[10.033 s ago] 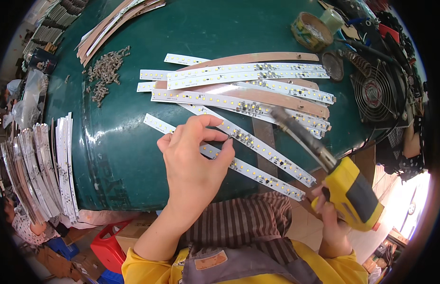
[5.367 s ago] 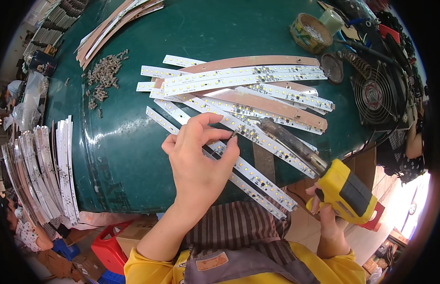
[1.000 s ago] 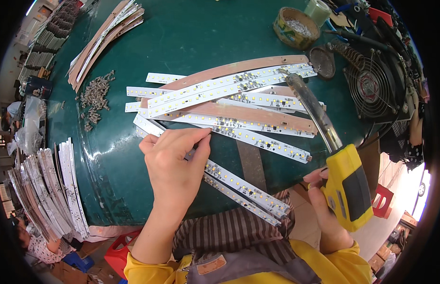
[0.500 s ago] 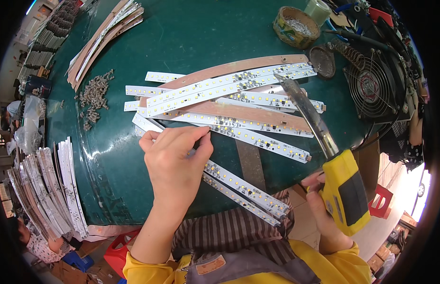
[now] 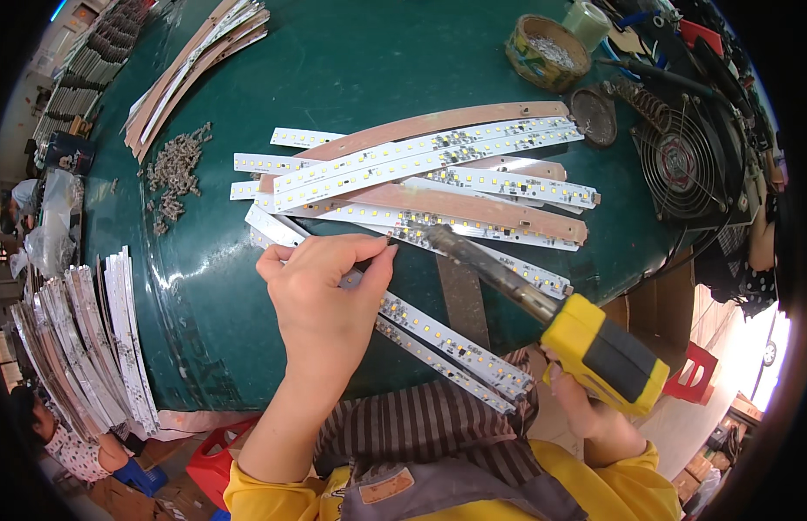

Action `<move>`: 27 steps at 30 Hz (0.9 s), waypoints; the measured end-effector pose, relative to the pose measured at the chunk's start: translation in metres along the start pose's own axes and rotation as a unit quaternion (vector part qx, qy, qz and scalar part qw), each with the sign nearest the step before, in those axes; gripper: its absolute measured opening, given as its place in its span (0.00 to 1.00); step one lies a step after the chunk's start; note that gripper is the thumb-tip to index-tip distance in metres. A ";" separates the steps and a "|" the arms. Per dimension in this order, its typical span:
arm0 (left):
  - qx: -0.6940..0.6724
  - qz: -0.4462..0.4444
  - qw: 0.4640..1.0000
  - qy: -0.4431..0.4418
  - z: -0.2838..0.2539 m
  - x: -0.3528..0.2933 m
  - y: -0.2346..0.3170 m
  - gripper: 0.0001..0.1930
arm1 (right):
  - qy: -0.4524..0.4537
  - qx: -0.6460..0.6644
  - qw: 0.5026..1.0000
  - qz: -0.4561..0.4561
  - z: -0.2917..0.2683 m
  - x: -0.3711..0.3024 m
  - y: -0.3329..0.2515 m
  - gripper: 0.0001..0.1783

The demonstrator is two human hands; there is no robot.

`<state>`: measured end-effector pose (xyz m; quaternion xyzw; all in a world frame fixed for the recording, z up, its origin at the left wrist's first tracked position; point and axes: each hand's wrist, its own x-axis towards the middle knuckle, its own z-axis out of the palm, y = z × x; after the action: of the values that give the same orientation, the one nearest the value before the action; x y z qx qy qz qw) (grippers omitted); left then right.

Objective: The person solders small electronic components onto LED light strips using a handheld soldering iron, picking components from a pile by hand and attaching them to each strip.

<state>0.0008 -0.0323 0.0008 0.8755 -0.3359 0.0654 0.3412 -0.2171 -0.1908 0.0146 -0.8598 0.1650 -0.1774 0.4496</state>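
Note:
My right hand (image 5: 577,399) grips a yellow and black soldering gun (image 5: 605,354). Its long dark barrel points up and left. The tip (image 5: 431,233) is over a white LED circuit strip (image 5: 508,262), close to my left fingertips; whether it touches cannot be told. My left hand (image 5: 330,291) is closed in a pinch, thumb against forefinger, at that strip's edge; anything between them is too small to make out. Beneath this hand pass two more LED strips (image 5: 451,340), slanting to the near right. Farther back lie crossed strips (image 5: 421,154), some with their brown backs (image 5: 499,213) up.
Small metal parts (image 5: 176,174) form a heap at left on the green table (image 5: 351,52). Stacks of strips stand at far left (image 5: 195,69) and near left (image 5: 91,356). Back right are a round tub (image 5: 542,56), a coiled iron holder (image 5: 651,108) and a fan (image 5: 681,161).
The soldering gun has swung down and left, its tip moving from the upper strips to beside my left fingertips. My left hand has stayed nearly still, still pinched.

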 end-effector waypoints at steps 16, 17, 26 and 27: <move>0.004 -0.017 1.000 0.007 0.002 -0.001 0.000 0.05 | 0.017 0.102 0.994 0.045 0.010 0.015 -0.006 0.14; 0.003 -0.017 1.000 0.007 0.001 -0.001 0.000 0.05 | 0.011 0.096 0.994 0.053 0.010 0.016 -0.008 0.15; 0.006 -0.026 1.000 -0.002 0.002 -0.001 0.000 0.04 | -0.033 0.066 0.992 0.100 0.005 0.011 -0.012 0.16; 0.000 -0.026 1.000 -0.001 0.002 -0.001 0.000 0.04 | -0.034 0.066 0.992 0.100 0.004 0.008 -0.008 0.16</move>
<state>-0.0002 -0.0328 -0.0016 0.8838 -0.3135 0.0558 0.3429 -0.2068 -0.1872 0.0210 -0.8129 0.2224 -0.1130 0.5263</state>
